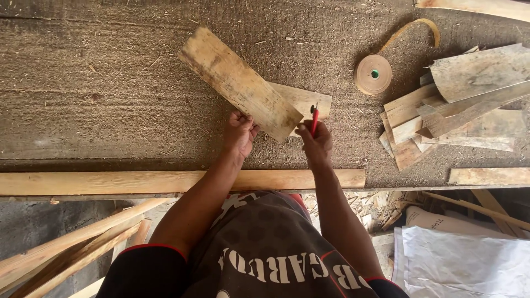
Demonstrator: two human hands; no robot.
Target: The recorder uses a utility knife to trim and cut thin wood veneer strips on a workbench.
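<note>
Wooden plank (240, 83), pale and weathered, is pinched at its lower end by the left hand (241, 134), whose grip is closed on the edge. From that grip the plank's long axis runs diagonally up toward the upper left of the frame. Just right of it, the right hand (314, 144) is clenched around a red pencil (314, 120), tip pointing up, touching a second, smaller board (307, 102) lying under the plank on the sawdust-covered worktop (110, 99). A roll of tape (373, 74) sits further right.
</note>
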